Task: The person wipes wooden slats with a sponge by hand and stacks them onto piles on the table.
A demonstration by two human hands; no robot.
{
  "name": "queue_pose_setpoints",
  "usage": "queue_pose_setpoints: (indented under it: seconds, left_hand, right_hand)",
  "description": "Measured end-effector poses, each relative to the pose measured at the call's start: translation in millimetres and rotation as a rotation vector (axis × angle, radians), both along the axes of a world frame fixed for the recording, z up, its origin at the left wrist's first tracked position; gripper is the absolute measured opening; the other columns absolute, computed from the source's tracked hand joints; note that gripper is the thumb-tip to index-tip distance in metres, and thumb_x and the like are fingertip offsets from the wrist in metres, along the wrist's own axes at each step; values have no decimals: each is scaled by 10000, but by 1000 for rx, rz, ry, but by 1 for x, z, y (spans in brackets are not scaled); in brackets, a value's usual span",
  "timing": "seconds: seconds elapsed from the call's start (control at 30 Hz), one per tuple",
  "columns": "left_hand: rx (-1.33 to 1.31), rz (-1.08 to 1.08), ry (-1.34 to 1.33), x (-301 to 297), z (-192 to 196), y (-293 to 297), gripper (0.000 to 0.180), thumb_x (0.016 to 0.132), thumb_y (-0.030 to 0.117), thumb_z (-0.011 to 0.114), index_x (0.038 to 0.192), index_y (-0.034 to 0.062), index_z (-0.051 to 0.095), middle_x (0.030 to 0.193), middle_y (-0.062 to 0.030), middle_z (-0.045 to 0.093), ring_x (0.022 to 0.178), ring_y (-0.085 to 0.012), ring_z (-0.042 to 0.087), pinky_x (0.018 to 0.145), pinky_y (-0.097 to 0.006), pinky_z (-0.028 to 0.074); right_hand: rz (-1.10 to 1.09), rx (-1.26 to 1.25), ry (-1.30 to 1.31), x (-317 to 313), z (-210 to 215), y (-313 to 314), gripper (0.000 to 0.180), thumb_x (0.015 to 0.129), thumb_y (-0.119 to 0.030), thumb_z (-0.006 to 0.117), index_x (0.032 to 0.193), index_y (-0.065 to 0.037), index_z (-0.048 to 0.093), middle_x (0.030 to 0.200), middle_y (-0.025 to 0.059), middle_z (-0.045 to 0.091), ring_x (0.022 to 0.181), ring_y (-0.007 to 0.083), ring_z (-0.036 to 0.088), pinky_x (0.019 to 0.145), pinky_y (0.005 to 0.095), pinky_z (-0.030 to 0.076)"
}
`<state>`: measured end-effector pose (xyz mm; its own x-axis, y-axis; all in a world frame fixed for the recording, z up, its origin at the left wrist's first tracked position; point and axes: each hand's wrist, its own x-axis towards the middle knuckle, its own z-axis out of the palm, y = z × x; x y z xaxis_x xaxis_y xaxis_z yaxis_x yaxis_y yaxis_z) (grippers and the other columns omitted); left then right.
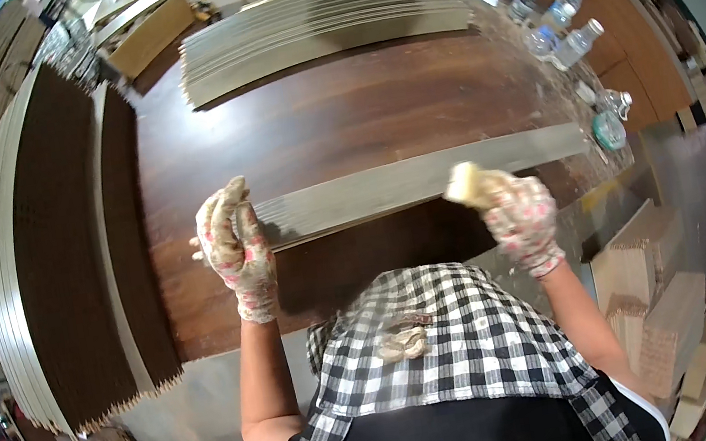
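**A:** so where's the long grey flat strip (420,181) sitting?

**B:** flat across the dark brown wooden table (338,122), right in front of the person. Left hand in a floral work glove (237,249) rests on its left end, fingers curled down over the edge. Right hand in the same kind of glove (520,218) is closed around a pale yellowish sponge block (467,183), touching the strip

**A:** anything else around?

**B:** stack of similar grey strips (324,28) at the far side, clear plastic bottles (566,29) off to the right
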<state>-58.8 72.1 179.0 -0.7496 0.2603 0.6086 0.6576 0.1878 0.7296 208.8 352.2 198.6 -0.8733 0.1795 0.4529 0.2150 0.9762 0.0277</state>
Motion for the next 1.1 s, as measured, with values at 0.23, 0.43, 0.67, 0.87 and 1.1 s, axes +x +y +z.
queue_pose_setpoints:
  seconds: [0.23,0.43,0.67,0.87,1.1]
  left_hand:
    - [-183,-88,124,10,3,33,257,834,-34,645,1076,33,700,1048,-111,657,1003,-291,593,916,-395,471]
    - [-441,-326,241,53,40,81,328,798,65,698,1124,53,673,1118,-130,643,1106,-352,577,977,-473,445]
    - [-849,-372,345,70,28,86,654,835,327,691,1375,25,480,1281,-165,565,1225,-370,497,1072,-505,350]
    - [-915,-495,232,63,51,87,689,849,386,673,1390,13,465,1265,-184,571,1181,-374,523,1047,-490,374]
    - [-974,-566,168,64,59,88,722,801,332,730,1393,11,469,1266,-193,574,1157,-372,539,1008,-483,404]
  right_hand:
    - [-857,-390,368,158,-37,149,394,916,-184,632,1290,-59,623,1147,146,676,1008,300,648,902,380,509]
    - [-394,-999,624,59,7,102,396,906,-325,653,1184,-43,642,1066,89,672,966,202,665,859,325,544]
    - [-217,-249,269,-30,14,57,275,830,-281,676,995,-62,690,1056,153,680,988,296,637,816,400,561]
    - [-870,-444,380,94,36,216,386,906,-309,622,1256,-147,638,1170,87,663,1074,241,627,920,349,503]
    - [-746,-917,607,122,39,192,340,860,-178,726,1189,-95,699,1173,121,705,1059,226,674,941,329,499]
